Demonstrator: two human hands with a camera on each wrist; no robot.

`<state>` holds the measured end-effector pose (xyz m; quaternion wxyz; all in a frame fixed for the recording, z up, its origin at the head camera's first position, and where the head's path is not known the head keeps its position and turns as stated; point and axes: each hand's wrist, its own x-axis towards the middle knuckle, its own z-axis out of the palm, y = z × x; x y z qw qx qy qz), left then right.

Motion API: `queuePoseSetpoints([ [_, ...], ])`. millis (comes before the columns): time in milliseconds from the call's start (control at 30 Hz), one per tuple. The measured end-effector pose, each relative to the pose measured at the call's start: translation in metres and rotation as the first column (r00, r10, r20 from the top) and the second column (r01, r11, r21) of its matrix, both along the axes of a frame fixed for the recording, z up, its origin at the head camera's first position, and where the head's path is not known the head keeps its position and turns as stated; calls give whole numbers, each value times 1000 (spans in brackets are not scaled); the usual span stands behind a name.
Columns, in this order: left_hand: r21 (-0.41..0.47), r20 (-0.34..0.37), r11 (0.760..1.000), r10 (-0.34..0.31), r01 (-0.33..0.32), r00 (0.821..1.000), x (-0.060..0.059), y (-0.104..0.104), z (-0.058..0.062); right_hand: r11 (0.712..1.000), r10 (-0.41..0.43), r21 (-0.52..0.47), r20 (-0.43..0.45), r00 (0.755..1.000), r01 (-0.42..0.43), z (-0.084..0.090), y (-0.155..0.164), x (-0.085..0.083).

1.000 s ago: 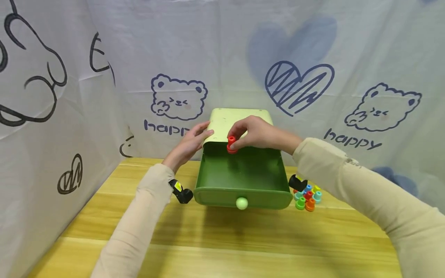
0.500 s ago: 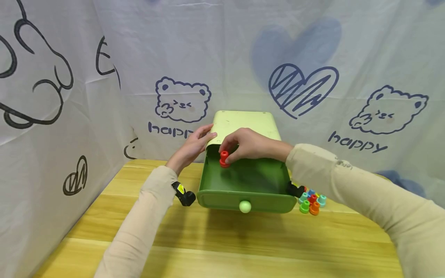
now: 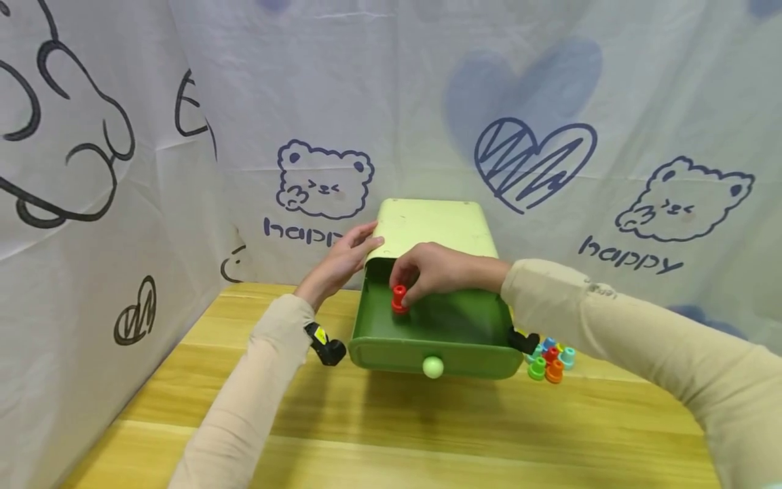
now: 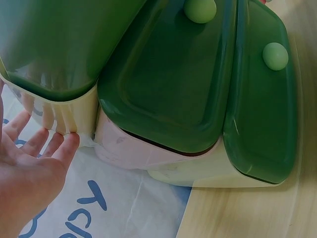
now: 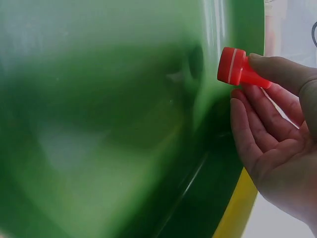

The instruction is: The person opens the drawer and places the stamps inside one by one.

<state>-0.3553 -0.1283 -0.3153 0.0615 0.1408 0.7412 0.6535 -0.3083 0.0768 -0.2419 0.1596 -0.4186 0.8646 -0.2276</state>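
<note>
My right hand (image 3: 436,272) pinches a small red stepped plastic peg (image 3: 399,299), wide at the base with a narrower hollow top. It holds the peg inside the pulled-out green drawer (image 3: 464,319), toward the left side. In the right wrist view thumb and fingertips grip the narrow end of the peg (image 5: 232,65), its wide base facing the drawer floor. The left hand (image 3: 342,261) rests against the left side of the pale yellow cabinet (image 3: 436,224), fingers extended. In the left wrist view those fingertips touch the wall of the open drawer's unit (image 4: 84,116).
Several coloured pegs (image 3: 552,360) stand grouped on the wooden table (image 3: 342,435), right of the drawer. A round light green knob (image 3: 433,367) sticks out in front. Two closed green drawers (image 4: 163,84) sit below the open one. A printed cloth (image 3: 415,102) hangs behind.
The right hand has lowered the red peg from near the cabinet's top edge into the drawer. The left hand has stayed at the cabinet's side, and the head view has shifted slightly.
</note>
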Motion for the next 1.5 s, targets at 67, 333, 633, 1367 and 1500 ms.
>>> queuePoseSetpoints([
  [67,0,3,1000,-1,1,1000,1,-2,0,1000,0,2,7,1000,0,-2,-2,-1],
  [333,12,-1,1000,3,-3,1000,2,-4,-2,1000,23,4,31,999,-23,-9,-7,-5],
  [633,32,6,999,4,-5,1000,1,0,-3,1000,3,-1,63,998,-3,-13,-6,-7],
  [1367,11,5,1000,17,-18,1000,0,6,-3,990,-94,-82,206,974,113,7,23,2],
  [1500,31,-2,999,16,-16,1000,1,5,-3,979,-124,-131,221,967,155,10,33,7],
])
